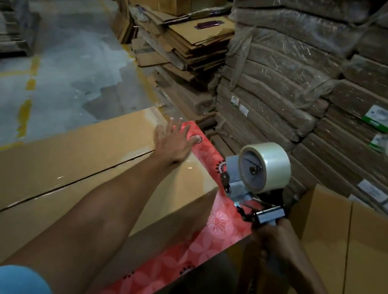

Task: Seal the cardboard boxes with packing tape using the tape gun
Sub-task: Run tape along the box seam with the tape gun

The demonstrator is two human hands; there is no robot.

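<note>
The left hand (173, 143) lies spread flat on the far end of the long cardboard box (57, 176), beside its red flowered side. The right hand (274, 242) grips the tape gun (253, 181) just right of the box. Beyond lie a concrete floor (76, 53) with yellow lines, flattened cartons (190, 43) and wrapped bundles (289, 60) on the right, whose green-and-white labels (378, 117) are unreadable

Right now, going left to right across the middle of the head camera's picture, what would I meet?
Yellow floor line, left hand flat on the long box, tape gun, open cardboard box.
</note>
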